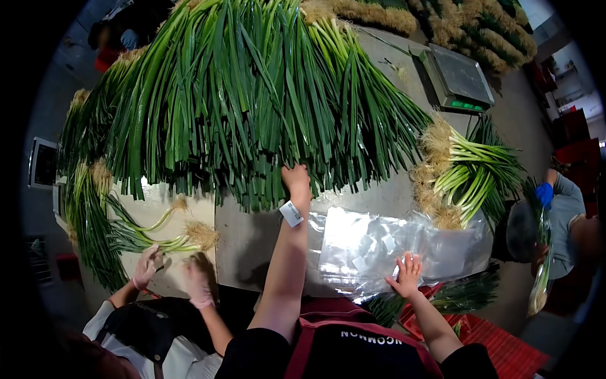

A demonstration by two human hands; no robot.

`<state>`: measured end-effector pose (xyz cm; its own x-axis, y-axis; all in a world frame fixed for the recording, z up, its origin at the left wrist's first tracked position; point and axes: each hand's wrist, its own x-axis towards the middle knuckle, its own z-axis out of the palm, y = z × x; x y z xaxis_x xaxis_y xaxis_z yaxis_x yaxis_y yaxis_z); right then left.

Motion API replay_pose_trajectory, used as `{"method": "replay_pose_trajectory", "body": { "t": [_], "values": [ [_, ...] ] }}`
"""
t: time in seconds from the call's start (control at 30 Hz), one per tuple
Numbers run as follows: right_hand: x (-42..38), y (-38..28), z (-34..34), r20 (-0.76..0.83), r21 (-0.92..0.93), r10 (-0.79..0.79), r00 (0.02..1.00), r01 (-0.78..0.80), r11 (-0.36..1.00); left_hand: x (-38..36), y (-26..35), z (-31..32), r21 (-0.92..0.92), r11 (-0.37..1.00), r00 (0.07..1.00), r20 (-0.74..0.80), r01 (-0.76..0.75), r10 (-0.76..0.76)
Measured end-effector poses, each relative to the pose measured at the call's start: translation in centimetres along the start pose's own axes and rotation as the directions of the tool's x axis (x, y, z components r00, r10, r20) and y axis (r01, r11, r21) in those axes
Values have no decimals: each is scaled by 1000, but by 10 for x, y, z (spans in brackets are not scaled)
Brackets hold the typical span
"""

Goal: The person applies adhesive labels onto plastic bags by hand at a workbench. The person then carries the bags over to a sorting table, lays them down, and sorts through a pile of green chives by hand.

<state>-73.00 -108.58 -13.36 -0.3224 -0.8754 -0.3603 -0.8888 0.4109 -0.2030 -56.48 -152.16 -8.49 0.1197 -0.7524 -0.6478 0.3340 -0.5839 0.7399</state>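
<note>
A broad heap of long green stalks with pale roots covers the far part of the table. My left hand reaches into the heap's near leaf tips, its fingers partly hidden among the leaves; a white label sits on that wrist. Clear plastic bags lie flat on the table to the right of my left arm. On their near edge rests my right hand, fingers spread and holding nothing. Beyond the bags, to the right, lie several bundles with hairy roots.
A scale stands at the back right. At the left, a gloved co-worker handles loose stalks. Another person with a blue glove is at the right, beside a bunch. A red crate is low at the right.
</note>
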Motion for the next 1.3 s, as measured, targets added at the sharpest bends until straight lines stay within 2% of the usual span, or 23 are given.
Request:
{"method": "replay_pose_trajectory", "body": {
  "t": [0.07, 0.13, 0.2, 0.33, 0.4, 0.43, 0.47, 0.53, 0.6, 0.67, 0.7, 0.8, 0.87, 0.9, 0.97, 1.0, 1.07, 1.2, 1.3],
  "values": [
    [0, 0, 0, 6, -12, 4, 1000, -4, 1000, 12, -11, -3, 10, 995, 995, -16, -102, 102],
    [0, 1, 1, 11, -14, 5, 1000, -5, 1000, 23, -22, -3, 17, 993, 992, -51, -116, 116],
    [0, 0, 1, 13, -15, 6, 1000, -6, 1000, 15, -18, 1, -64, 985, 987, -15, -160, 160],
    [1, -2, -1, 9, 16, 35, 999, -35, 999, -6, 0, 2, -28, 994, 994, -16, -107, 107],
    [0, -2, 0, 8, 9, 40, 999, -40, 999, -3, 5, -3, 78, 996, 999, -6, -50, 51],
    [0, 0, 1, -13, 4, 27, 1000, -27, 1000, 4, 2, -8, 78, 995, 996, 73, -55, 49],
    [-1, 0, 3, -33, -2, 15, 999, -15, 1000, 4, 5, -7, 80, 995, 996, 78, -52, 46],
    [-1, 1, 4, -27, -3, 25, 999, -25, 1000, 6, 9, -4, 74, 992, 995, -21, -98, 99],
    [-1, 1, 5, -21, -5, 32, 999, -32, 999, 12, 6, -8, 69, 997, 999, 7, -43, 42],
    [-1, 1, 6, -36, -8, 24, 999, -24, 1000, 24, -5, -5, -5, 990, 988, -67, -138, 138],
    [-1, 0, 5, -35, -10, 26, 999, -27, 1000, 37, -17, -8, -5, 991, 989, -65, -136, 135],
    [0, -1, 4, -49, -20, 21, 999, -22, 1000, 41, -22, -10, 24, 960, 960, -32, -278, 279],
    [0, -1, 5, -31, -20, 32, 999, -33, 999, 21, -9, -7, -61, 986, 988, -29, -155, 154],
    [0, -1, 5, -31, -19, 37, 999, -38, 999, 9, 0, -7, -59, 986, 988, -25, -153, 152],
    [1, -1, 5, 17, -1, 68, 998, -68, 998, -8, 12, -9, -210, 974, 992, 77, -85, 103],
    [0, -2, 4, 16, 1, 74, 997, -74, 997, -10, 11, -9, -206, 975, 991, 82, -83, 101],
    [1, -3, 1, 21, 16, 71, 997, -72, 997, -12, 10, -8, -331, 939, 981, 133, -91, 142],
    [2, -6, -4, 40, 28, 98, 994, -99, 995, -15, 13, -10, -319, 942, 966, 194, -105, 173],
    [3, -10, -9, 36, 48, 101, 994, -102, 994, -14, 14, -8, -300, 948, 971, 176, -102, 161]
  ]
}}
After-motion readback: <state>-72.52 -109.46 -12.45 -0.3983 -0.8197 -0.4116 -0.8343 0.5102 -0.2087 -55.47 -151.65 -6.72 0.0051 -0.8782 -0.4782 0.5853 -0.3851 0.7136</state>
